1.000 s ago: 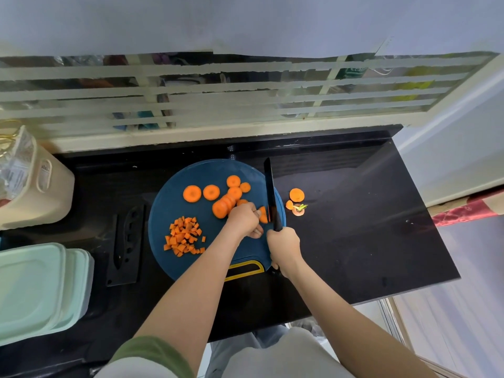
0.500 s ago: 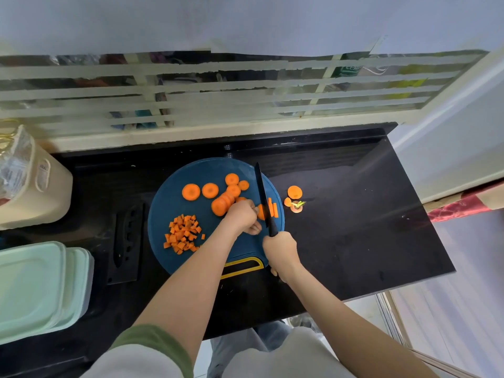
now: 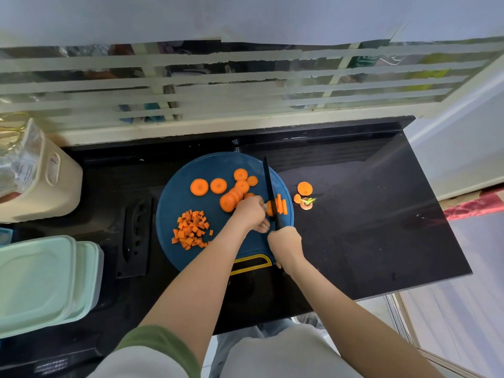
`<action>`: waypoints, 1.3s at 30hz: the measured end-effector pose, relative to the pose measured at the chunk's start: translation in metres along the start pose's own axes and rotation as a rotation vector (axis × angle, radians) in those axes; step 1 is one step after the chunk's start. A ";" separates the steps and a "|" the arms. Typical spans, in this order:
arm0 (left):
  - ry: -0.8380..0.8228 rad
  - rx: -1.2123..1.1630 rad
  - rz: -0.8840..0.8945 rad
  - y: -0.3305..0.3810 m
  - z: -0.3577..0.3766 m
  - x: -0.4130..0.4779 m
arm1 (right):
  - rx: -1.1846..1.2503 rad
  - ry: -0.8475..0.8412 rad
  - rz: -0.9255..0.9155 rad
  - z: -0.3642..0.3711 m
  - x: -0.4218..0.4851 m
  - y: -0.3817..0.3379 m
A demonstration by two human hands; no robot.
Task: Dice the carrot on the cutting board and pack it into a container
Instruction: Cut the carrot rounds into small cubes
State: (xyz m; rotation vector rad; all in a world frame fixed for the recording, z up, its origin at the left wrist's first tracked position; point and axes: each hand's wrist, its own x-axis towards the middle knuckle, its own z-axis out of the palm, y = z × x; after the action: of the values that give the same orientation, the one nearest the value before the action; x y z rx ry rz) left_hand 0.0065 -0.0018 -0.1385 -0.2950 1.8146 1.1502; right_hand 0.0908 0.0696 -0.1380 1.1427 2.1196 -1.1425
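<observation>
A round blue cutting board (image 3: 177,192) lies on the black counter. Several orange carrot rounds (image 3: 199,186) rest on its far half, and a pile of diced carrot (image 3: 191,230) sits at its left. My left hand (image 3: 249,212) presses down on a carrot slice (image 3: 269,208) near the board's right edge. My right hand (image 3: 285,245) grips the handle of a black knife (image 3: 270,189), whose blade stands in that slice. Thin cut carrot strips (image 3: 282,205) lie just right of the blade.
Carrot end scraps (image 3: 304,193) lie on the black counter (image 3: 368,227) right of the board. A black knife sheath (image 3: 135,238) lies left of it. Mint-green lidded containers (image 3: 46,282) are stacked at the near left, a cream bin (image 3: 51,184) behind them. The counter ends at the right.
The knife has shifted left across the held carrot slice, leaving cut strips on the blade's right side. My left hand has stayed on the slice.
</observation>
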 end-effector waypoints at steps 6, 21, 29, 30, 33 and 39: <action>0.013 0.043 0.037 0.000 0.000 -0.001 | 0.120 0.066 -0.036 -0.009 0.009 -0.018; 0.004 0.026 -0.039 0.009 -0.001 0.000 | 0.086 0.048 -0.086 -0.010 -0.016 0.005; -0.002 0.028 0.009 0.003 -0.001 0.006 | 0.141 0.042 -0.050 -0.005 -0.016 0.008; -0.003 0.031 0.013 0.003 -0.001 0.005 | 0.138 0.043 -0.052 -0.005 -0.016 0.008; -0.008 0.035 0.008 0.003 -0.001 0.005 | 0.119 0.042 -0.054 -0.005 -0.016 0.007; -0.004 -0.002 -0.025 0.004 -0.001 0.004 | 0.019 0.032 0.005 -0.008 -0.013 0.001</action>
State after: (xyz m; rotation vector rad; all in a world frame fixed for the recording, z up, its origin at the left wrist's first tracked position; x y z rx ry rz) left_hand 0.0013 0.0009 -0.1393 -0.3150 1.8015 1.1342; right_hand 0.0991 0.0712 -0.1245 1.1819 2.1333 -1.1510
